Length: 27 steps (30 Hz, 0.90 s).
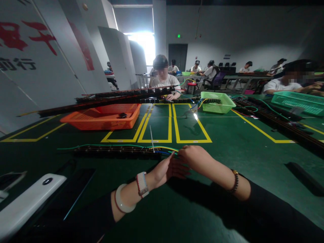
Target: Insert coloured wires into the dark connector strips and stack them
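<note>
A long black strip (116, 152) with green, yellow and blue wires (164, 148) at its right end lies across the green table. My left hand (174, 167) is at that end, below the wires, its fingers stretched out to the right and its thumb touching the wires. Close against it on the right, my right hand (191, 156) is closed round the wire ends, which vanish behind its curled fingers. A thin white tie (152, 138) sticks up from the strip, left of my hands.
An orange basket (101, 118) stands beyond the strip, with long black strips (108, 99) resting over it. Green baskets (217, 103) and more strips (278, 118) are at the right. A white device (32, 206) lies front left. A person (164, 79) sits opposite.
</note>
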Available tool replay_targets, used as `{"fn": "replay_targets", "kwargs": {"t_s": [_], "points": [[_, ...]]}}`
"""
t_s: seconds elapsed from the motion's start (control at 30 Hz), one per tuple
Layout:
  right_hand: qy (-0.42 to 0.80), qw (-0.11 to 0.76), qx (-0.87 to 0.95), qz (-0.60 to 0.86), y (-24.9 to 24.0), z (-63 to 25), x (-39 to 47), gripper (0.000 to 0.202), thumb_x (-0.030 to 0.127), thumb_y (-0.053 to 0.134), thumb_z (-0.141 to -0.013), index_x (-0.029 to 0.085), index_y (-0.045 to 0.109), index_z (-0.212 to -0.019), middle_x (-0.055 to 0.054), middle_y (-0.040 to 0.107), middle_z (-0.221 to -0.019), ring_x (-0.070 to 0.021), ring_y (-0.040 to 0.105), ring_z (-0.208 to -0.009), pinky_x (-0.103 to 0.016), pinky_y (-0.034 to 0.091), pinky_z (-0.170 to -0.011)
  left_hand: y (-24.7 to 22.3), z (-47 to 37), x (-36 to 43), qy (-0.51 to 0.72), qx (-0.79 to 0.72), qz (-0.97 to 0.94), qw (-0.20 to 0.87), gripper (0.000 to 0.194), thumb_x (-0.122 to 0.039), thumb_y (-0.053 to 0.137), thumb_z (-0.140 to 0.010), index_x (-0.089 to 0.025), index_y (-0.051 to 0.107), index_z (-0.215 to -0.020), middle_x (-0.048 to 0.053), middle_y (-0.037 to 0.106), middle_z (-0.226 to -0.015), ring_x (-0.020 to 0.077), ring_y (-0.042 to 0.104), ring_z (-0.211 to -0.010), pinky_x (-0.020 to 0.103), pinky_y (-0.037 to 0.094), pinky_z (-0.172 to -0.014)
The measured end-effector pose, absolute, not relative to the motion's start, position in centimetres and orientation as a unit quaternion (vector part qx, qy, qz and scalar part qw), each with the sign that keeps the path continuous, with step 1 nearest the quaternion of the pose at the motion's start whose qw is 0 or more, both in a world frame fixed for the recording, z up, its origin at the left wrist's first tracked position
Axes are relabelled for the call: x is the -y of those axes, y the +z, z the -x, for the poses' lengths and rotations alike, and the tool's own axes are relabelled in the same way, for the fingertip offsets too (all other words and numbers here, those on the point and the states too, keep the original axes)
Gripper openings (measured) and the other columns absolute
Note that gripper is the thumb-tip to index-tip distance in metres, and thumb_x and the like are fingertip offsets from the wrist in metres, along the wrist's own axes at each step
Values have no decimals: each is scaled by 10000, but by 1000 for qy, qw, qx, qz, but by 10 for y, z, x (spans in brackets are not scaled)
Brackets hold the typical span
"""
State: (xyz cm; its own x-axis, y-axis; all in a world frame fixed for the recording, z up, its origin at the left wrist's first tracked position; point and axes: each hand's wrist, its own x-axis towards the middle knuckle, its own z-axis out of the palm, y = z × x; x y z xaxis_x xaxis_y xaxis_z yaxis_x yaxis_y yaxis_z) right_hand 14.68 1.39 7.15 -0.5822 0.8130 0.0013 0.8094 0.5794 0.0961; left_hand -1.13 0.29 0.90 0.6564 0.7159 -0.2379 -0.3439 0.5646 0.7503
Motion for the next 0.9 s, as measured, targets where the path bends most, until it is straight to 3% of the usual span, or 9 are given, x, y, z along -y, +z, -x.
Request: {"fn": "replay_targets", "kwargs": {"t_s": [0.13, 0.37, 0.53, 0.67, 0.77, 0.9], "points": [[37, 29, -890, -453, 68, -148, -21, 160, 122, 523, -853, 147, 681, -863, -96, 675, -812, -197, 652, -732, -253, 449, -627, 8, 12, 1, 229, -249, -487, 805, 553, -527, 361, -899, -85, 693, -909, 181, 713, -887, 220, 682, -742, 314, 514, -640], [32, 20, -901, -432, 50, -144, -27, 110, 135, 568, -831, 132, 677, -845, -108, 659, -847, -199, 610, -824, -271, 428, -710, 8, 10, 1, 191, -260, -538, 779, 539, -549, 419, -864, -86, 695, -851, 191, 716, -875, 223, 687, -760, 316, 513, -665], [25, -110, -893, -436, 48, -144, -30, 236, 372, 564, -884, 154, 645, -842, -75, 608, -839, -192, 563, -829, -295, 417, -731, 12, 12, 3, 159, -240, -561, 776, 541, -553, 384, -875, -118, 688, -775, 121, 704, -710, 183, 663, -640, 295, 489, -657], [19, -181, -885, -428, 42, -139, -39, 350, 426, 593, -856, 158, 596, -1082, -106, 588, -999, -211, 549, -933, -342, 430, -804, 15, 14, 6, 115, -216, -605, 758, 545, -568, 400, -862, -135, 694, -713, 57, 624, -538, 152, 600, -507, 276, 463, -612], [-1, -181, -895, -407, 34, -126, -50, 485, 456, 632, -819, 163, 543, -1195, -127, 569, -1078, -223, 545, -990, -365, 433, -843, 15, 14, 7, 91, -221, -617, 750, 568, -613, 405, -838, -147, 692, -686, 53, 610, -513, 156, 583, -484, 276, 449, -556], [-13, -134, -905, -403, 28, -98, -60, 467, 470, 676, -772, 149, 581, -1097, -111, 580, -1022, -217, 567, -930, -346, 442, -812, 12, 14, 6, 94, -216, -631, 739, 579, -632, 414, -825, -147, 691, -671, 67, 628, -524, 172, 606, -512, 290, 460, -576]]}}
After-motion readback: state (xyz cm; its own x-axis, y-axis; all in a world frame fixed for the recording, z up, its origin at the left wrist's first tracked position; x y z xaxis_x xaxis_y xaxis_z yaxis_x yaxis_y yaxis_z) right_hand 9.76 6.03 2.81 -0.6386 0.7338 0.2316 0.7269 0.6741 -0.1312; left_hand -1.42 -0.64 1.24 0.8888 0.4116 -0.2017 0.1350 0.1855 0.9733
